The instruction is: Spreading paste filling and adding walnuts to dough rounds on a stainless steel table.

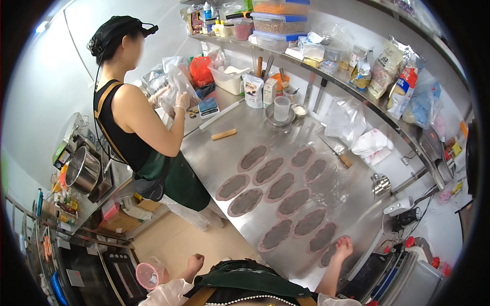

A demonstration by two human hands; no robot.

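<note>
My left hand [195, 262] hangs over the floor left of the steel table [206, 153], its fingers curled with nothing visible in them. My right hand [343, 246] is at the table's lower right, fingers bent together over a dark oval patch [326, 257] with a pinkish rim; what they hold, if anything, is too small to make out. Several similar flat ovals [278, 186] lie in rows across the steel top, the nearest [321, 237] just left of my right hand. A wooden rolling stick [224, 134] lies toward the far left of the top.
A co-worker [132, 127] stands at the left, gloved hands in a plastic bag. Shelves [326, 69] with tubs and bags line the wall. Steel cups and bowls [380, 186] sit at the right and back edges. Appliances [99, 270] and a pink container [146, 275] are at lower left.
</note>
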